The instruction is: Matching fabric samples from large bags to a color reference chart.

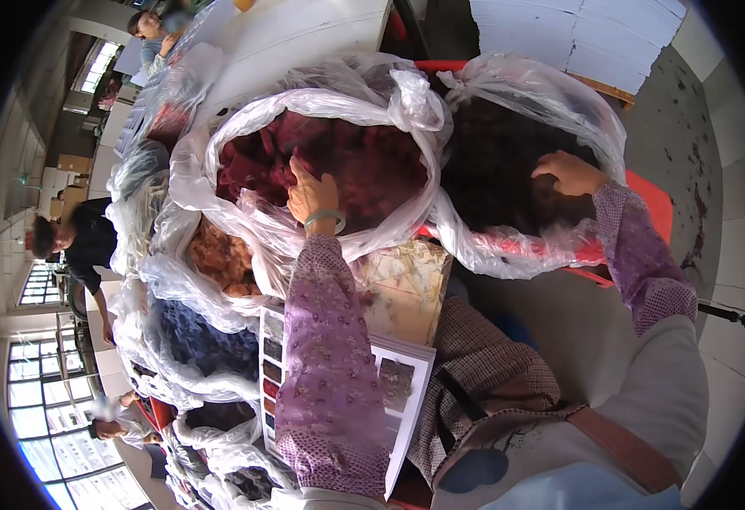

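Note:
My left hand (313, 194), with a pale green bangle at the wrist, reaches over dark red loose fibre (377, 161) in a clear plastic bag (192, 166). Its index finger is stretched out and rests against the fibre, thumb apart. To the right, my right hand (575, 174) is over very dark, nearly black fibre (496, 157) in another plastic-lined tub (649, 204), which is red. The fingers of that hand are curled together at the tips; whatever they hold cannot be told against the dark fibre. Purple patterned sleeves cover both forearms.
Bags of orange-brown fibre (222, 259) and blue fibre (207, 336) stand at the left. Under my left forearm lies an open sample book (402, 387) with colour swatches, beside a stained board (402, 285). Several people are at the far left, one in black (88, 242).

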### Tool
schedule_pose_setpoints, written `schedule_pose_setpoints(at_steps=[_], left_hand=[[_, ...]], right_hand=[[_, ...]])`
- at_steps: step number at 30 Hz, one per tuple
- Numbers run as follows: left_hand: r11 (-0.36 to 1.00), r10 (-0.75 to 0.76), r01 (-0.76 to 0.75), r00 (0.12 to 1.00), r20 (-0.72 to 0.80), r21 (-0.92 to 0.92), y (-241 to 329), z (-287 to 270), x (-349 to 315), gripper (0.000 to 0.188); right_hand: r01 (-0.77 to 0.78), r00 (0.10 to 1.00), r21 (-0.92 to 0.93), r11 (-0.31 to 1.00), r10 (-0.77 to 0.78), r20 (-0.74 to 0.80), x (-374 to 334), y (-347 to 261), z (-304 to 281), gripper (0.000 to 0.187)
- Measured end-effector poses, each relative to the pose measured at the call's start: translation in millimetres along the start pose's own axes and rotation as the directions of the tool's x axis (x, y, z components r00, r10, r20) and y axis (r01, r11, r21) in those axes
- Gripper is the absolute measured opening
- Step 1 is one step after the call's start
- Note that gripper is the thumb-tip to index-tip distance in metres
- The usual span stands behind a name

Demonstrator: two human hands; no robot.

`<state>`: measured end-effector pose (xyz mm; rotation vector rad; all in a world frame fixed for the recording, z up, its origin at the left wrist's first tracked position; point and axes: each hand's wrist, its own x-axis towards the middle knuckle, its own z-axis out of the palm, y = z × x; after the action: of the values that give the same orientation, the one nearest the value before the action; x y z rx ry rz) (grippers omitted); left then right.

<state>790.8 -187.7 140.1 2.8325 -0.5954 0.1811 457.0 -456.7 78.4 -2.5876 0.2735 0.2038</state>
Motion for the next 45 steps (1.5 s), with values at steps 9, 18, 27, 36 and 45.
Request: schedule_pose_setpoints(at_steps=[9,18,27,36,45], left_hand=[[0.992,0.106,-0.121,0.937,-0.334,-0.022,-26.4,-62.0,-3.1,0.028],[0.857,0.514,-0.439,0.761,-0.396,0.270,-36.6,-90.0,-48.7,0.022],[0.919,0.393,-0.379,0.845,-0.362,0.112,-47.7,-116.1,-75.0,0.026],[0.969,0.114,-0.159,0.967,-0.227,-0.190,-69.4,-104.7,-87.8,0.028],[0.930,0.356,-0.365,0.875,-0.328,0.037,-66.5,-99.7,-85.2,0.019]], right_hand=[[-0.027,0.949,-0.037,0.999,0.014,-0.314,2.8,-1.3,-17.4,0.014],[-0.171,0.954,-0.269,0.948,0.090,-0.287,30.0,-8.9,37.9,0.046],[-0.178,0.974,-0.420,0.890,0.220,0.052,32.3,4.3,20.7,0.058],[-0.268,0.953,-0.155,0.951,0.239,-0.184,9.3,-15.4,11.1,0.038],[-0.324,0.920,-0.391,0.862,0.190,-0.343,9.0,-2.5,-37.4,0.025]])
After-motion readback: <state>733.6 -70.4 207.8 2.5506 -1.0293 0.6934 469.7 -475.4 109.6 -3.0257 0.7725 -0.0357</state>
